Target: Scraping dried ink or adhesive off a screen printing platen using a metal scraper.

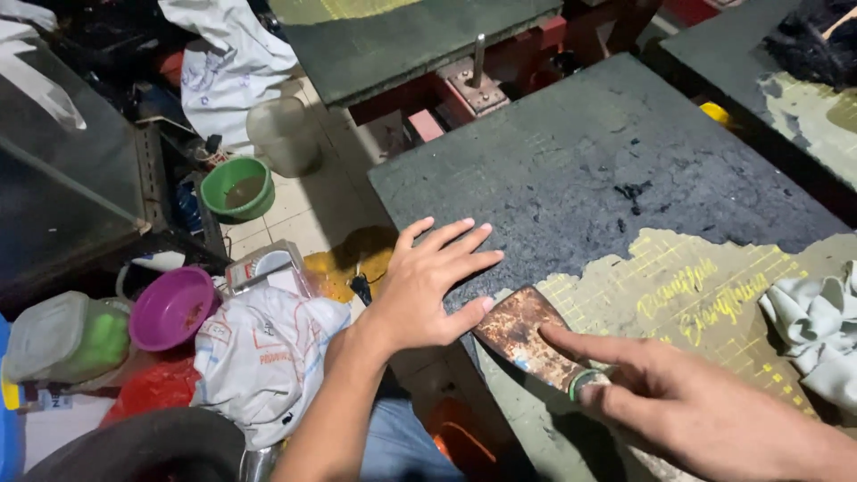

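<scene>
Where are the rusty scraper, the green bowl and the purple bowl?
scraper point(518, 332), head view, middle of the rusty blade
green bowl point(214, 192), head view, near rim
purple bowl point(170, 308), head view, inside wall

Your one head camera looks steeply down, close over the counter point(571, 152) edge and cluttered floor point(303, 210).

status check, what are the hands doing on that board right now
Left hand flat on the dark board, fingers spread. Right hand grips rusty scraper, forefinger along blade, edge at the dark layer. Grey rag lies right, clear of the blade.
</scene>
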